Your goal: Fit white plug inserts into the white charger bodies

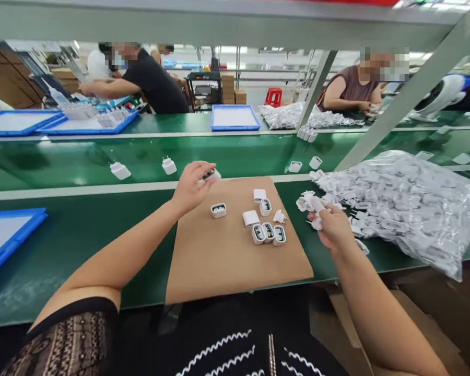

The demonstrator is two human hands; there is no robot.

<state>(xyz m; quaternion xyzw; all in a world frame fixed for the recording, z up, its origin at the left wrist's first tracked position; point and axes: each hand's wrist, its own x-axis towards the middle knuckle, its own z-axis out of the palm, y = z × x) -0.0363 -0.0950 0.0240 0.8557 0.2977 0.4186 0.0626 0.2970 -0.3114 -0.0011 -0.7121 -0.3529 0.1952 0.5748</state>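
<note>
While the left hand (192,187) holds a white casing (216,174) above the far edge of the brown sheet (211,261), the right hand (337,227) pinches a small white part (317,204).

The casing lies well to the left of the right hand's part, with several upright housings (258,234) between; blur hides its long axis. Left grip: fingers curled around it. Right grip: fingertips closed, beside loose pieces near the clear bag (411,198). The casing looks pale, rounded, dark inside.
</note>
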